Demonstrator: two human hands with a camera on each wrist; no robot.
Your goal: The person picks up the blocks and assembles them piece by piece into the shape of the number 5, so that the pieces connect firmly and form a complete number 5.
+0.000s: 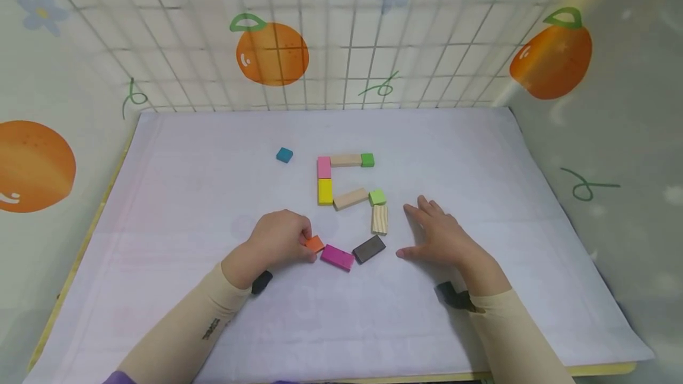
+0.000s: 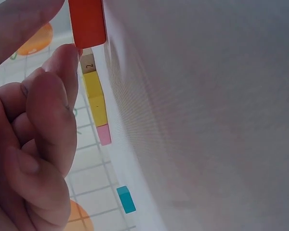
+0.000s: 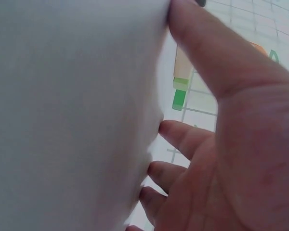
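My left hand (image 1: 280,236) pinches a small orange block (image 1: 315,244) between thumb and fingers; it looks red-orange in the left wrist view. Right beside it lies a magenta block (image 1: 337,258), then a dark grey block (image 1: 369,249). A striped wooden block (image 1: 379,220) runs up from there to a light green block (image 1: 377,197), and a plain wooden block (image 1: 351,199) slants to a yellow block (image 1: 325,192). Above stand a pink block (image 1: 324,168), another wooden block (image 1: 345,160) and a green block (image 1: 367,160). My right hand (image 1: 440,233) rests fingertips-down on the cloth, fingers spread, holding nothing.
A blue block (image 1: 284,155) lies apart at the upper left. White cloth (image 1: 187,194) covers the table, whose yellow edge (image 1: 80,265) shows on the left. A wire grid (image 1: 341,64) behind a printed curtain stands at the back.
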